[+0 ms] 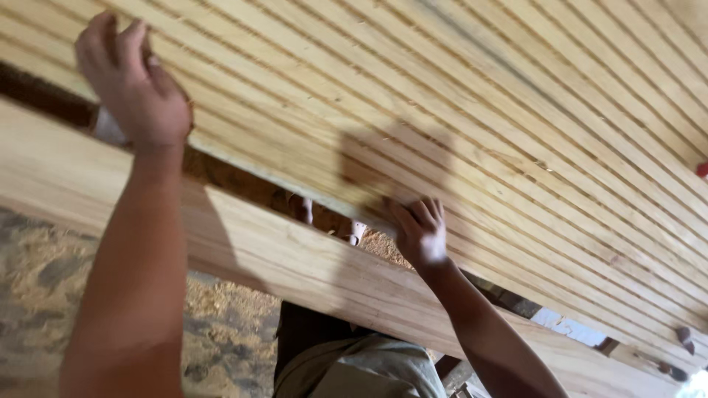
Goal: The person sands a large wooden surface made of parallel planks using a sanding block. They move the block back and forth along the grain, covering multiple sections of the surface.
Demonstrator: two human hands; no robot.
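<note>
A wide panel of pale wooden strips (pixel 479 110), laid side by side with dark grooves between them, fills the upper part of the head view. My left hand (pixel 133 81) curls over the panel's near edge at the upper left. Farther right along that same edge, my right hand (pixel 420 230) grips it, fingers on top and the thumb hidden beneath. A single long pale plank (pixel 280 250) runs diagonally just below the panel, under both forearms.
A dark gap (pixel 243 180) separates the panel and the plank. Sawdust covers the ground (pixel 221 332) at the lower left. My olive clothing (pixel 361 368) shows at the bottom. A small red object (pixel 702 171) sits at the right edge.
</note>
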